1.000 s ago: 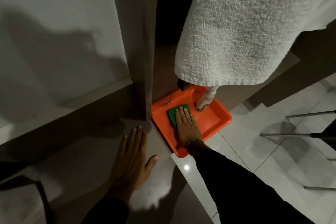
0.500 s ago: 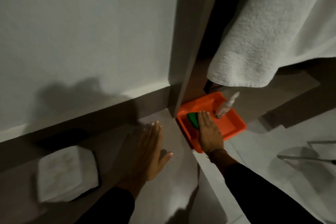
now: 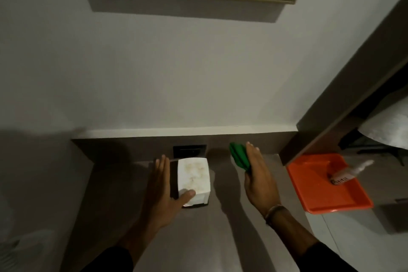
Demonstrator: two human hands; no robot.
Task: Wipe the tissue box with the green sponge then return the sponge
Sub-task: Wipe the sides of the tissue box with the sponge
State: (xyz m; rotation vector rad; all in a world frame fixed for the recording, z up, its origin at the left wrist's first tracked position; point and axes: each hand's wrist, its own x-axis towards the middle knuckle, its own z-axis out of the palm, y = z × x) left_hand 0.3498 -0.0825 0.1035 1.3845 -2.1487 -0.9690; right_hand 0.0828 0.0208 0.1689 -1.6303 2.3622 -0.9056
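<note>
Left hand [image 3: 162, 192] flat against tissue box [image 3: 193, 180] at 6 o'clock, fingers extended, thumb on top. Right hand [image 3: 258, 180] clasps green sponge [image 3: 239, 155], partly hidden. Bottle [image 3: 348, 172] in orange tray [image 3: 309, 190] at 4 o'clock, blurred.

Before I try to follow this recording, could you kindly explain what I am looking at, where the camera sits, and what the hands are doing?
There is no machine here: a person wears one wide-angle camera on the head, so you look forward and down over their own two bare hands.

The left hand rests against the side of a white tissue box, with its thumb on the box top, steadying it. The box stands on a dark counter below a pale wall. The right hand holds a green sponge in the air, to the right of the box and not touching it.

Further right sits an orange tray with a small bottle lying in it. The wiping seems about to begin.
</note>
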